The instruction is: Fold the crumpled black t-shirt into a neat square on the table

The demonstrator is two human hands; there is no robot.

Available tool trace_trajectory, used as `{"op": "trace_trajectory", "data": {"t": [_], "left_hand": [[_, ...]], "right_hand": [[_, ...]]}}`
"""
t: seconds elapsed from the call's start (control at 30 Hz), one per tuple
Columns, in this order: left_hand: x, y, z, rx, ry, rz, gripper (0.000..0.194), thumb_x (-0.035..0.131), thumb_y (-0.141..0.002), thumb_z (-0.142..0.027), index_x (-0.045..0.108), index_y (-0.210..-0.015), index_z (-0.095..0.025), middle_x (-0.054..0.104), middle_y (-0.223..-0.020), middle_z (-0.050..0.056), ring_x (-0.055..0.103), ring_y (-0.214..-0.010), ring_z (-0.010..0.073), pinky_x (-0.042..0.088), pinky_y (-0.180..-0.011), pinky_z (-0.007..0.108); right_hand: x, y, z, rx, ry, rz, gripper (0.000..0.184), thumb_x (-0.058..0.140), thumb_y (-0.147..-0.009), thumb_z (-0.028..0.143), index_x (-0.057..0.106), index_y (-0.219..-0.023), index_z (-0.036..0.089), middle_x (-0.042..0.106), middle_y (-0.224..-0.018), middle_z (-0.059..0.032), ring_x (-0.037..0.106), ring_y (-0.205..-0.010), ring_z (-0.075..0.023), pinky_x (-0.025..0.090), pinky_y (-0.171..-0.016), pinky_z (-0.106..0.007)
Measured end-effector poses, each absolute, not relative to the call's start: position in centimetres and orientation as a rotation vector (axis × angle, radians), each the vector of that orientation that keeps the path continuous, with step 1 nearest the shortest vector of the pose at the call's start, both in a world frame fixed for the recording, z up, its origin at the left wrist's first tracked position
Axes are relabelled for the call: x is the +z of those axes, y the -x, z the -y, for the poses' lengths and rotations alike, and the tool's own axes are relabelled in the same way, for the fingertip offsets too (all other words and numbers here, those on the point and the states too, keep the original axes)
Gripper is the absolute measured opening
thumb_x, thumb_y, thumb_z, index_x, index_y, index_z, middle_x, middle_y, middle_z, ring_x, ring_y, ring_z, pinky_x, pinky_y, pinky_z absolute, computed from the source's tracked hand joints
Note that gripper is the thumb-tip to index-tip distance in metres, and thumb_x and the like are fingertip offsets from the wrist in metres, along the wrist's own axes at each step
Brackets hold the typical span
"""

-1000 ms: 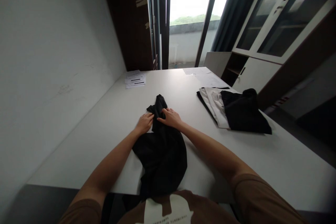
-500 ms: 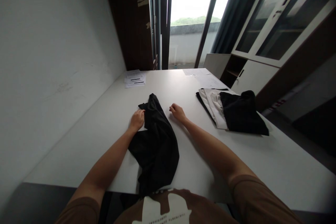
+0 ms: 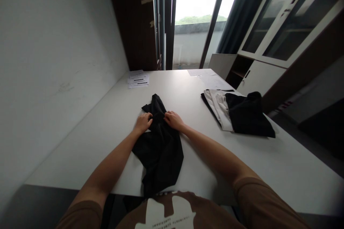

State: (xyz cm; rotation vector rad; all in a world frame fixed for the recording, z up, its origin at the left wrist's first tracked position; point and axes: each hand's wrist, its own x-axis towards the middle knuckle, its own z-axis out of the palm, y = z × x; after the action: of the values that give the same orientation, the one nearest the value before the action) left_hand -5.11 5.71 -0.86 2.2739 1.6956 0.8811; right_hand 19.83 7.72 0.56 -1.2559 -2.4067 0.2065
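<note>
A rumpled black garment (image 3: 163,150) lies lengthwise on the white table, its near end reaching the front edge by my shirt. At its left side my left hand (image 3: 144,122) has its fingers closed on the cloth. Opposite, on the right side, my right hand (image 3: 173,119) pinches the same cloth with curled fingers. Both hands are at the garment's upper part, a short gap apart. The exact kind of garment cannot be made out from its folds.
The white table (image 3: 107,114) meets a wall on the left. Folded black clothes (image 3: 248,118) and a folded off-white cloth (image 3: 216,103) are stacked on the right. Paper sheets (image 3: 138,79) lie at the far left, more paper (image 3: 211,78) at the far right. A cabinet (image 3: 264,78) stands beyond.
My right hand has moved left from the bare table onto the garment and taken hold of it. My left hand has shifted slightly right, and the cloth between them is bunched.
</note>
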Motion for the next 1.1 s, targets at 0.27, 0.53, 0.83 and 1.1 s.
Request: {"op": "trace_trajectory", "data": {"t": [0.27,0.53,0.83,1.1], "left_hand": [[-1.0,4.5,-5.8,1.219,-1.912,-1.595,0.009,0.063,-0.09,-0.027,0.056,-0.087,-0.022,0.058,-0.074,-0.001,0.057,-0.069,0.017,0.044,-0.069,0.03],[-0.7,2.4,-5.4,1.341,-1.527,-1.15,0.024,0.064,-0.089,-0.034,0.057,-0.107,-0.019,0.071,-0.104,0.006,0.068,-0.099,0.0191,0.053,-0.09,0.033],[-1.2,1.8,-5.2,1.216,-1.492,-1.156,0.024,0.054,-0.083,-0.017,0.059,-0.106,-0.02,0.071,-0.11,0.006,0.068,-0.105,0.0192,0.053,-0.095,0.034],[-0.5,1.5,-4.2,1.11,-1.692,-1.332,0.01,0.063,-0.082,-0.031,0.063,-0.084,-0.021,0.063,-0.077,-0.001,0.059,-0.074,0.0175,0.048,-0.074,0.029]], "right_hand": [[0.8,-20.4,-7.6,0.378,1.204,2.189,0.014,0.06,-0.102,0.034,0.064,-0.094,0.022,0.066,-0.085,-0.0015,0.059,-0.077,-0.0177,0.041,-0.073,-0.028],[1.5,-19.0,-5.8,0.383,0.971,2.256,0.048,0.073,-0.092,0.051,0.061,-0.129,0.024,0.067,-0.123,-0.0101,0.059,-0.114,-0.0264,0.044,-0.101,-0.038],[0.1,-20.1,-8.0,0.509,1.12,2.103,0.021,0.055,-0.101,0.032,0.066,-0.086,0.023,0.067,-0.085,-0.0007,0.06,-0.082,-0.0175,0.043,-0.08,-0.027],[0.3,-19.7,-7.6,0.455,1.163,2.14,0.029,0.059,-0.102,0.044,0.068,-0.084,0.022,0.068,-0.088,-0.0036,0.06,-0.09,-0.019,0.043,-0.086,-0.029]]}}
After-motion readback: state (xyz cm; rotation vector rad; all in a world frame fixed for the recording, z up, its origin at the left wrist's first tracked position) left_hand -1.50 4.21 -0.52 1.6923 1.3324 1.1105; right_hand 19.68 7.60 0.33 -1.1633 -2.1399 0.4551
